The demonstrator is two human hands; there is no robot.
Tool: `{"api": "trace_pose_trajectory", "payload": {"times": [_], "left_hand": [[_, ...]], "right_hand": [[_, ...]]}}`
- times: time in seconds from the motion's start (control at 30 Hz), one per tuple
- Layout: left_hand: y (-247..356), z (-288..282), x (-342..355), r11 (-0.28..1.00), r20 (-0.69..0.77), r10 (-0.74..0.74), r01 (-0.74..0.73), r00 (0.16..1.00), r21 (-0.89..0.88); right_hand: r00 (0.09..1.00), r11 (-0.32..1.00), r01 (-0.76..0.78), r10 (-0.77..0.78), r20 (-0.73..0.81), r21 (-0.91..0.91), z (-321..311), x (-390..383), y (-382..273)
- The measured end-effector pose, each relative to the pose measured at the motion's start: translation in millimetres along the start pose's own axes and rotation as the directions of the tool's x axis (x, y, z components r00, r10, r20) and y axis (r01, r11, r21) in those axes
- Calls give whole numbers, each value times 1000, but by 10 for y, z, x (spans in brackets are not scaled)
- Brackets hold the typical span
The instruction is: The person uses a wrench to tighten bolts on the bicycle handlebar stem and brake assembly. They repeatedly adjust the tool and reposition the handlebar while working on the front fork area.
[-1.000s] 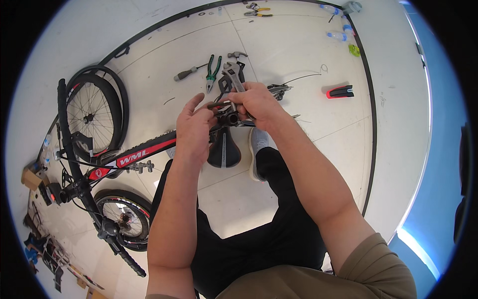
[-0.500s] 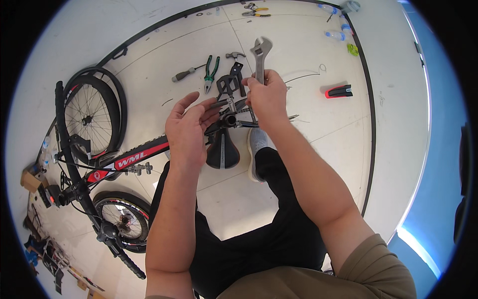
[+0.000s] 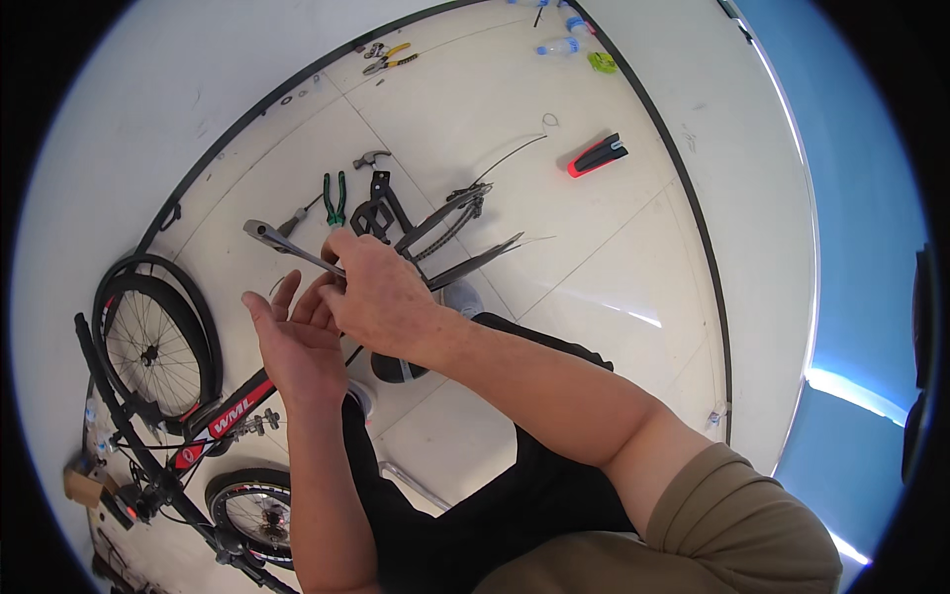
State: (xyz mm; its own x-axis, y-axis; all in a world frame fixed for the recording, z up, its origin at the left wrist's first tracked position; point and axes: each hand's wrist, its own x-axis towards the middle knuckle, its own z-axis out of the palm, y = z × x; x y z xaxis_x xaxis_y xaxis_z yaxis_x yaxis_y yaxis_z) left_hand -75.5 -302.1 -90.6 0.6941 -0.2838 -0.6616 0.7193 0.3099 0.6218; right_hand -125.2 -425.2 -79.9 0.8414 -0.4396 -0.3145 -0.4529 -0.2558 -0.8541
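My right hand (image 3: 381, 297) is closed around the handle of a grey adjustable wrench (image 3: 282, 243), whose head sticks out to the left, seen nearly edge-on. Just below it, my left hand (image 3: 302, 351) is turned palm up with fingers apart; some fingertips go behind the right hand. Both hands are above the black and red bicycle frame (image 3: 242, 404) and hide its middle. Beyond them the pedal (image 3: 371, 220), the chain (image 3: 445, 241) and the rear end of the frame show. The black saddle (image 3: 396, 369) is partly covered by my right hand.
Green-handled pliers (image 3: 335, 201), a hammer (image 3: 372, 158) and a screwdriver (image 3: 295, 220) lie past the frame. Yellow-handled pliers (image 3: 389, 64) are farther off. A red and black object (image 3: 598, 154) lies right, plastic bottles (image 3: 559, 47) at the back. Wheels (image 3: 153, 346) rest at left.
My right hand has swung left with the wrench, which has tipped from pointing away to pointing left. My left hand has lowered and turned palm up. The view has shifted to the right.
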Motion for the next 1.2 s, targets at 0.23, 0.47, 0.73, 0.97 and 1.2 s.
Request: {"api": "trace_pose_trajectory", "payload": {"times": [0.23, 0.47, 0.73, 0.97, 1.2], "left_hand": [[-88, -61, 86, 979, 35, 83, -88, 996, 184], [-209, -103, 117, 872, 117, 7, -63, 993, 485], [-174, -90, 94, 884, 154, 17, -87, 988, 459], [-138, -86, 86, 878, 192, 3, -94, 981, 470], [-158, -77, 90, 892, 206, -6, -88, 978, 443]], "right_hand": [[999, 1000, -2, 2, -42, -1, -16, 164, 235], [989, 980, -145, 139, -53, -135, -181, 265, 336], [976, 913, -217, 212, -54, -344, -258, 295, 352], [980, 918, -197, 193, -46, -345, -163, 301, 391], [990, 947, -135, 140, -3, -291, -100, 241, 379]]}}
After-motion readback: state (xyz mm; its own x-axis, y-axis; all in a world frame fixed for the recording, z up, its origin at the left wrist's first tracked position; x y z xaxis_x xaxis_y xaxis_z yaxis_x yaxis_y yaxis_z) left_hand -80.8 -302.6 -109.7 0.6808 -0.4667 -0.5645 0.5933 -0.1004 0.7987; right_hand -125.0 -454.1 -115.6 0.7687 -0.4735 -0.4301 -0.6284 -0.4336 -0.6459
